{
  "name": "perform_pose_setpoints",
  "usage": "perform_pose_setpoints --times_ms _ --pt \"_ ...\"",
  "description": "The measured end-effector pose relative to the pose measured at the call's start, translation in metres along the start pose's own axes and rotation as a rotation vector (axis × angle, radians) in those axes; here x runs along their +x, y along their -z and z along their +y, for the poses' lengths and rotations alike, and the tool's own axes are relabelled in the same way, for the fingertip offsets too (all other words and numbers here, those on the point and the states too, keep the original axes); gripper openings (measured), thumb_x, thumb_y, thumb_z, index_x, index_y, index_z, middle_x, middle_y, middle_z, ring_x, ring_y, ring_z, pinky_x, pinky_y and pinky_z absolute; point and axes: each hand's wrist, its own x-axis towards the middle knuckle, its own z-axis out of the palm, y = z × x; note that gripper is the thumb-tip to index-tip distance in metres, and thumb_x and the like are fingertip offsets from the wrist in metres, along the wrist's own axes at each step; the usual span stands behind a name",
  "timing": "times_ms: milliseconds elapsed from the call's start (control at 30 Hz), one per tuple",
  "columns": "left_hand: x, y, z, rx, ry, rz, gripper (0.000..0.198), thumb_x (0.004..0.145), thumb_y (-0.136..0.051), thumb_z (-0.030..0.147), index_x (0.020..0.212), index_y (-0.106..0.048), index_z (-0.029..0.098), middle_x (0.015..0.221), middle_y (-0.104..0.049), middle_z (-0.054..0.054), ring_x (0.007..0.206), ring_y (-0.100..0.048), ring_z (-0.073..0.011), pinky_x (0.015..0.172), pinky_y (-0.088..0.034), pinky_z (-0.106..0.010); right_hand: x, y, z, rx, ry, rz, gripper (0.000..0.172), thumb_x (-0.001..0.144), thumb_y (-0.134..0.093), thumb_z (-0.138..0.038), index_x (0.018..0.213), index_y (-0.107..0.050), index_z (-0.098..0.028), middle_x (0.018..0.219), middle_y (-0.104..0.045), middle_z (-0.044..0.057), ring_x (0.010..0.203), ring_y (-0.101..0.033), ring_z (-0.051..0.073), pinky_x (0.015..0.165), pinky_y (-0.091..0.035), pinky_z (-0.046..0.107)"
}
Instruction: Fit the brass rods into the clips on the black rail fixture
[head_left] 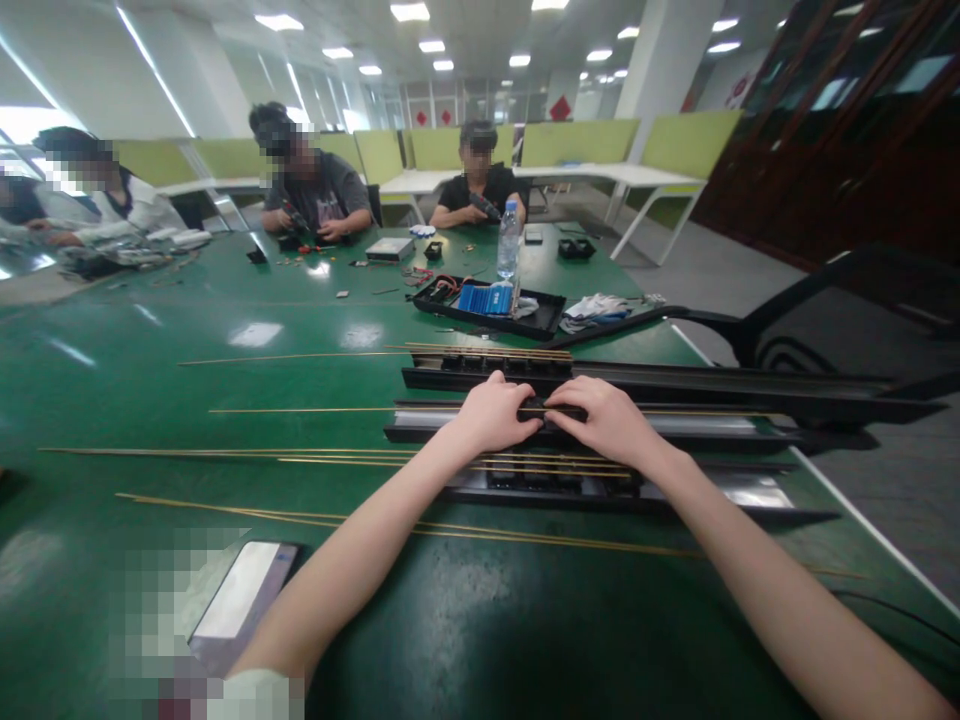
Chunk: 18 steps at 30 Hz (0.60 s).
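Note:
Both hands meet over the middle one of three long black channels (420,433). My left hand (491,415) is closed, its thumb and fingers pinching the left side of a small black block (535,410). From the other side, my right hand (600,415) pinches the same block, fingers curled. A thin brass-coloured rod (300,410) runs along this channel and past the block; whether it goes through the block is hidden by my fingers. Further rods (225,453) lie across the near channel (750,490), which has several black blocks (566,480) in it. The far channel (675,378) also holds rods and blocks.
Two loose rods (525,538) lie nearest me, and a phone (244,590) rests by my left forearm. Beyond the channels are a black tray (551,315), gloves (596,310) and a water bottle (508,242). A chair (847,330) stands right. Several people sit across the table.

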Motion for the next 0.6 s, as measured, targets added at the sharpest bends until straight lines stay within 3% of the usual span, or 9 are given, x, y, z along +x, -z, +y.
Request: perform_pose_setpoints --times_ms 233,600 --pt "0.0 -0.005 0.004 0.008 0.005 0.03 0.041 0.086 -0.06 0.048 0.116 -0.066 0.022 0.1 -0.074 -0.006 0.103 -0.056 -0.028 0.084 -0.053 -0.037 0.004 0.005 0.001 0.031 0.0 -0.018 0.011 0.09 -0.063 -0.026 0.094 -0.073 -0.023 0.099 -0.075 0.004 0.093 -0.065 0.022 0.085 -0.049 0.036" --pt "0.0 -0.006 0.006 0.045 0.007 0.028 0.04 0.087 -0.058 0.047 0.115 -0.066 0.02 0.099 -0.074 -0.008 0.101 -0.055 -0.0287 0.082 -0.052 -0.038 0.001 -0.007 -0.004 -0.04 -0.064 0.019 0.009 0.09 -0.062 -0.022 0.086 -0.07 -0.022 0.092 -0.074 0.004 0.09 -0.064 0.022 0.082 -0.046 0.036"
